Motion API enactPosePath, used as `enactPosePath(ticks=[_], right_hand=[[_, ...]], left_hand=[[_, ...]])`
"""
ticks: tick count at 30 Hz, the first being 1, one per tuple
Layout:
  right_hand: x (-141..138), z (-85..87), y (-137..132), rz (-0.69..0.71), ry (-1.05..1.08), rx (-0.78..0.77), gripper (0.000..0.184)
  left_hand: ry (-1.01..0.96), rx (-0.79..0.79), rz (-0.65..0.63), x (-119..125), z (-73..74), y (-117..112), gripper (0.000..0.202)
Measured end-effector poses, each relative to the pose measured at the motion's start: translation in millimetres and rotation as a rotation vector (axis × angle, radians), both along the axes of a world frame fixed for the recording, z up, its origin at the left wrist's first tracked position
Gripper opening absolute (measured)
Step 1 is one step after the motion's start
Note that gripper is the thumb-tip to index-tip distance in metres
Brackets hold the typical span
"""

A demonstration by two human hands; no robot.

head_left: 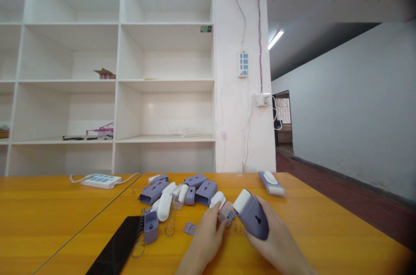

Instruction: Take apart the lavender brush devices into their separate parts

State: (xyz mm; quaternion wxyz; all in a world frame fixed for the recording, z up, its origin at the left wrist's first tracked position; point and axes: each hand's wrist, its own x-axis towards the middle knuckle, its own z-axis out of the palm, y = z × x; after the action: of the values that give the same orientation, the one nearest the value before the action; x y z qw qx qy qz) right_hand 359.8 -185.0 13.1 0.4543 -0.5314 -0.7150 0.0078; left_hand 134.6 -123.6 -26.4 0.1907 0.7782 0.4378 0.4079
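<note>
My right hand (pixel 276 242) is closed round a purple plastic housing with a white end cap (pixel 251 214), held just above the orange table (pixel 325 223). My left hand (pixel 203 244) reaches forward with its fingers bunched at a small translucent part (pixel 226 213) lying beside that housing. Whether the fingers grip the part is hidden. A white cap (pixel 217 199) lies just beyond the left fingertips. A heap of purple housings and white caps (pixel 175 192) sits further back.
A black tablet (pixel 117 247) lies at the lower left beside a purple piece (pixel 151 225) and wire springs (pixel 170 224). One assembled unit (pixel 271 183) rests near the far edge. A white power strip (pixel 100 180) lies at the back left. White shelving (pixel 117 80) stands behind.
</note>
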Motion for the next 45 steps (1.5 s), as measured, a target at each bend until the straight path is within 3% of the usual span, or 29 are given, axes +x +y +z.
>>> enactPosePath(ticks=[3,7,13,18,22,26,31,34,37,45], right_hand=[[0,1.6,-1,0.014,-0.005,-0.005,0.065],[-1,5.3,-4,0.05,-0.004,-0.007,0.064],[-3,2.1,-2,0.067,0.018,0.013,0.063],[-1,-2.3,2,0.065,0.026,0.026,0.065],[-1,-1.1,1,0.066,0.022,0.017,0.068],[-1,-0.5,0,0.06,0.012,0.018,0.066],[-2,-1.1,1,0.048,0.018,0.009,0.066],[-2,-0.2,1,0.053,0.026,0.009,0.065],[-4,2.0,-1,0.056,0.03,0.007,0.065],[-12,6.5,-11,0.113,-0.043,-0.042,0.084]], left_hand=[[0.0,0.014,0.039,-9,1.7,6,0.043],[0.008,0.077,-0.023,-15,12.1,3,0.041],[0.164,0.197,-0.18,-11,35.8,-19,0.038],[0.337,0.271,-0.204,-2,52.2,-40,0.044],[0.242,0.167,-0.168,7,45.1,-43,0.057],[0.238,0.088,-0.196,10,30.7,-35,0.045],[-0.057,0.042,-0.109,10,20.8,-26,0.046],[-0.44,-0.086,-0.017,11,24.5,-19,0.054],[-0.705,-0.233,-0.024,8,32.6,-9,0.067],[-0.81,-0.385,-0.184,10,35.5,-8,0.065]])
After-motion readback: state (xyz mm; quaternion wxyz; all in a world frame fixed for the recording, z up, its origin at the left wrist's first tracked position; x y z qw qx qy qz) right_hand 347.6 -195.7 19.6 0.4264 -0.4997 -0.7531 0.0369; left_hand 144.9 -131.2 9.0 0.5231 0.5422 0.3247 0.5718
